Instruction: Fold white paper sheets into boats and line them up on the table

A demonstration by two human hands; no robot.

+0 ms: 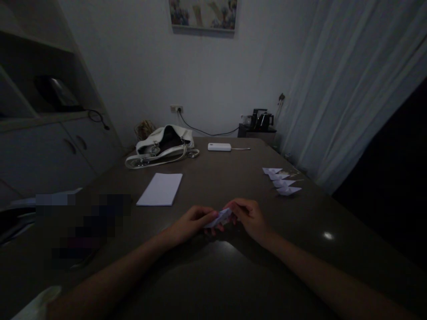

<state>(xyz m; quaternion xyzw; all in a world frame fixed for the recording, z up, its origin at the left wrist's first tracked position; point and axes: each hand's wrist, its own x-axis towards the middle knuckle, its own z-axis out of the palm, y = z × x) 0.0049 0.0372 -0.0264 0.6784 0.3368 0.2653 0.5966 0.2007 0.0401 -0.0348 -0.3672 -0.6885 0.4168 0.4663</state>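
Observation:
Between my hands, just above the table (213, 275), is a small piece of folded white paper (221, 218). My left hand (196, 221) pinches its left end with the thumb on top. At the other end, my right hand (247, 216) grips the paper between thumb and fingers. The fingers cover part of its shape. Several folded paper boats (288, 190) stand in a row on the right side of the table. A stack of white paper (160, 190) lies flat on the table to the left, beyond my left hand.
A white handbag (167, 144) sits open at the table's far left. Toward the far edge lies a white power bank (219, 147) with a short cable. Black kettles (263, 120) stand on a small cabinet behind. A sheer curtain (320, 89) hangs along the right.

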